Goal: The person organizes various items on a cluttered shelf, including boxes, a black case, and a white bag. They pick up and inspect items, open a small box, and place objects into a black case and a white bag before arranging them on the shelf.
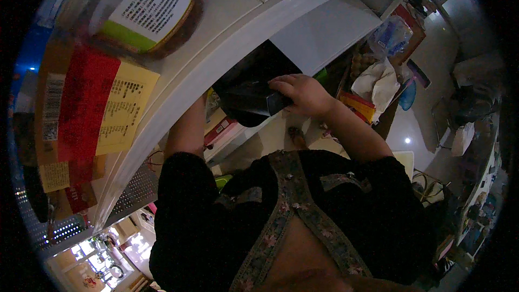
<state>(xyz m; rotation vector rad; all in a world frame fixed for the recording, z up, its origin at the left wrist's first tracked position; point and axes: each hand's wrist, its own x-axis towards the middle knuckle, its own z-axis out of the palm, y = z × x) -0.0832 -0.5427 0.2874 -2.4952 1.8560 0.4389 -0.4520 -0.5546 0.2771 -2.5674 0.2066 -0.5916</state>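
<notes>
My right hand (306, 93) is closed over the near edge of a dark, glossy black container (255, 97), with its fingers on the top and its thumb side low. The container is tilted beneath the white shelf edge, and its far part is in deep shadow. My left forearm reaches up behind that white edge, so my left hand is hidden. A white panel (324, 28) lies just beyond the container. Near my left forearm is a pink-and-white box (219, 129) in the open space below.
The curved white shelf edge (227, 54) crosses the view. On it stand a jar with a printed label (148, 12) and a red-and-yellow package (89, 101). To the right are a crumpled white bag (377, 85), egg trays (361, 65) and a blue-handled dustpan or scoop (407, 94).
</notes>
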